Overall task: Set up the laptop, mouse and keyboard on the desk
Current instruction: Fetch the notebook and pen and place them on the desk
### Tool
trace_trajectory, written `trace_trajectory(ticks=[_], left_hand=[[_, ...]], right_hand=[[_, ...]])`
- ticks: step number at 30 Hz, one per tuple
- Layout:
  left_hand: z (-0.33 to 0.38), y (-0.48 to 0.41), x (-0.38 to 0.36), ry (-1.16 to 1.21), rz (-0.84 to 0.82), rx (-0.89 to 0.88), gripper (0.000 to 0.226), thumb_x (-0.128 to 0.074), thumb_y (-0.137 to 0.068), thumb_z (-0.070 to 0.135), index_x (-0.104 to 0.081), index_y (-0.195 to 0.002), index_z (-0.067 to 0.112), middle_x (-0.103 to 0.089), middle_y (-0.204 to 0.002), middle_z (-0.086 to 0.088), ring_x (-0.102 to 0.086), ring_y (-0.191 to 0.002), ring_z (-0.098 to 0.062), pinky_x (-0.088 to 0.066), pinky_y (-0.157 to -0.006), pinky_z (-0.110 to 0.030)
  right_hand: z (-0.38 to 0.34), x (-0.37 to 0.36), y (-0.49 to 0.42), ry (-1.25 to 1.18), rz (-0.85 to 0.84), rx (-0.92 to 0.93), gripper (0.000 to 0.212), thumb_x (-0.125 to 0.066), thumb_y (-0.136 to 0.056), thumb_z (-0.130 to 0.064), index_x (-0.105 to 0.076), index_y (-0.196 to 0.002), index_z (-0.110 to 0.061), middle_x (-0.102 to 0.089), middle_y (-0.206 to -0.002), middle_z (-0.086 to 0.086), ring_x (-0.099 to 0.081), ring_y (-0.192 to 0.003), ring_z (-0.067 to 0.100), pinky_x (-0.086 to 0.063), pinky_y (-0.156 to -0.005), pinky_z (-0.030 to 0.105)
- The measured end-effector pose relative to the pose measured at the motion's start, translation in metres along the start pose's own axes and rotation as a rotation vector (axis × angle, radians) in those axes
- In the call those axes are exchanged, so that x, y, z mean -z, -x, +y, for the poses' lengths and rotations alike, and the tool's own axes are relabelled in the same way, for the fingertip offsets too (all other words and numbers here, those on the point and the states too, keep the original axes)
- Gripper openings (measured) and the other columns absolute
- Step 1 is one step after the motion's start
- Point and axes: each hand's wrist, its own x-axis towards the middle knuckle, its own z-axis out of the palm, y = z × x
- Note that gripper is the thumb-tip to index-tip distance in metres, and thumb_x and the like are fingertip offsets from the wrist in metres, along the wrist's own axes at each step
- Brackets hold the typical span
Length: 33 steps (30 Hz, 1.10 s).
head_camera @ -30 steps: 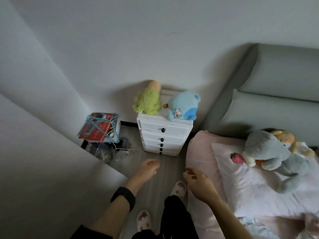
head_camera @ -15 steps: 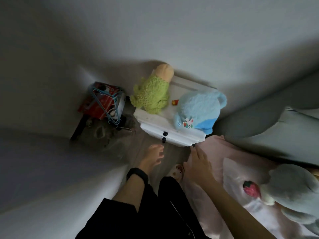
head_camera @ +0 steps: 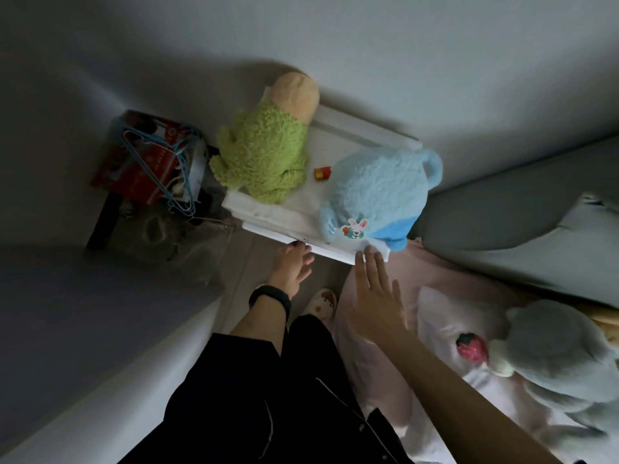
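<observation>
No laptop, mouse or keyboard is in view. A white nightstand (head_camera: 268, 214) stands against the wall below me. My left hand (head_camera: 291, 271), with a black band on its wrist, reaches to the front edge of the nightstand top. Its loosely bent fingertips touch that edge and hold nothing I can see. My right hand (head_camera: 375, 296) is stretched out flat with straight fingers. Its fingertips touch the front right corner of the top, just below the blue plush toy (head_camera: 378, 192).
A green plush toy (head_camera: 264, 155) and a small red piece (head_camera: 322, 173) also lie on the nightstand. A red box with blue hangers (head_camera: 150, 162) sits in the left corner. The bed with its pink sheet (head_camera: 402, 272), a grey plush (head_camera: 562, 360) and a grey headboard (head_camera: 502, 216) fills the right. My slipper (head_camera: 321, 304) is on the floor.
I have leaned in over the nightstand, so it now shows from above and its drawers are hidden. Both hands have moved forward to its front edge, and the right hand has flattened.
</observation>
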Motion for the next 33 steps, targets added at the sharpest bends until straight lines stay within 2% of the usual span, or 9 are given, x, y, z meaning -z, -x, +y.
trace_trajectory(ticks=[3,6,9,13,16,19,23,27,33], left_hand=[[-0.004,0.003,0.003,-0.031,0.011,-0.009,0.012,-0.051,-0.1,0.029,-0.056,-0.102,0.018,-0.066,-0.093,0.006,-0.062,-0.071,-0.007,-0.048,-0.065,-0.025],[-0.013,0.014,0.012,-0.125,0.043,-0.022,0.013,-0.049,-0.102,0.027,-0.059,-0.1,0.018,-0.066,-0.088,0.007,-0.06,-0.07,-0.007,-0.046,-0.063,-0.025],[-0.028,0.025,0.026,-0.106,0.081,-0.01,0.011,-0.05,-0.102,0.025,-0.056,-0.095,0.019,-0.064,-0.083,0.006,-0.057,-0.066,-0.009,-0.042,-0.059,-0.025],[-0.056,0.034,0.051,-0.043,0.068,-0.003,0.016,-0.052,-0.101,0.025,-0.059,-0.094,0.013,-0.061,-0.083,0.0,-0.055,-0.061,-0.013,-0.036,-0.048,-0.026],[-0.069,0.048,0.065,0.032,0.056,-0.017,0.011,-0.052,-0.101,0.018,-0.059,-0.093,0.02,-0.059,-0.078,-0.002,-0.051,-0.057,-0.013,-0.031,-0.043,-0.024],[-0.075,0.054,0.076,-0.011,0.083,0.001,0.008,-0.053,-0.101,0.023,-0.06,-0.101,0.026,-0.067,-0.08,0.002,-0.059,-0.068,-0.015,-0.039,-0.054,-0.026],[-0.078,0.059,0.086,-0.192,0.085,0.038,0.025,-0.049,-0.101,0.031,-0.062,-0.121,0.024,-0.07,-0.096,0.008,-0.065,-0.084,-0.015,-0.047,-0.068,-0.029],[-0.083,0.065,0.094,-0.247,0.076,0.058,0.026,-0.049,-0.101,0.037,-0.061,-0.119,0.024,-0.067,-0.102,0.006,-0.064,-0.083,-0.015,-0.046,-0.067,-0.029],[-0.092,0.068,0.096,-0.185,0.077,0.082,0.017,-0.052,-0.099,0.036,-0.057,-0.111,0.026,-0.066,-0.095,0.012,-0.063,-0.088,-0.015,-0.045,-0.079,-0.033]], right_hand=[[0.001,0.0,-0.002,-0.019,-0.014,-0.034,0.086,-0.037,-0.097,-0.057,0.013,-0.158,-0.022,0.026,-0.164,-0.005,0.02,-0.152,0.016,-0.016,-0.119,0.056],[0.002,0.006,-0.003,-0.029,-0.059,-0.051,0.086,-0.029,-0.096,-0.065,0.015,-0.157,-0.025,0.03,-0.162,-0.007,0.023,-0.15,0.014,-0.013,-0.121,0.057],[-0.008,0.013,-0.003,-0.047,-0.083,-0.077,0.09,-0.029,-0.094,-0.069,0.014,-0.158,-0.022,0.031,-0.161,-0.007,0.024,-0.15,0.014,-0.008,-0.122,0.058],[-0.022,0.013,-0.002,-0.061,-0.133,-0.122,0.107,-0.035,-0.087,-0.079,0.025,-0.153,-0.02,0.039,-0.158,-0.004,0.032,-0.147,0.016,0.002,-0.119,0.058],[-0.023,0.01,-0.002,-0.061,-0.145,-0.137,0.125,-0.045,-0.076,-0.085,0.032,-0.15,-0.021,0.043,-0.156,-0.002,0.033,-0.147,0.017,0.005,-0.118,0.06],[-0.023,0.011,-0.002,0.008,-0.143,-0.131,0.131,-0.05,-0.074,-0.085,0.035,-0.149,-0.019,0.045,-0.154,-0.001,0.035,-0.146,0.019,0.005,-0.119,0.06],[-0.03,0.009,0.001,0.041,-0.114,-0.126,0.133,-0.054,-0.075,-0.081,0.037,-0.147,-0.015,0.046,-0.154,0.002,0.035,-0.146,0.022,0.002,-0.12,0.059],[-0.033,0.007,0.004,0.048,-0.104,-0.135,0.134,-0.056,-0.076,-0.078,0.041,-0.143,-0.013,0.048,-0.152,0.003,0.036,-0.145,0.023,0.001,-0.121,0.059],[-0.026,0.003,0.001,0.047,-0.07,-0.092,0.13,-0.056,-0.079,-0.074,0.037,-0.147,-0.015,0.044,-0.155,0.003,0.032,-0.147,0.025,-0.003,-0.12,0.062]])
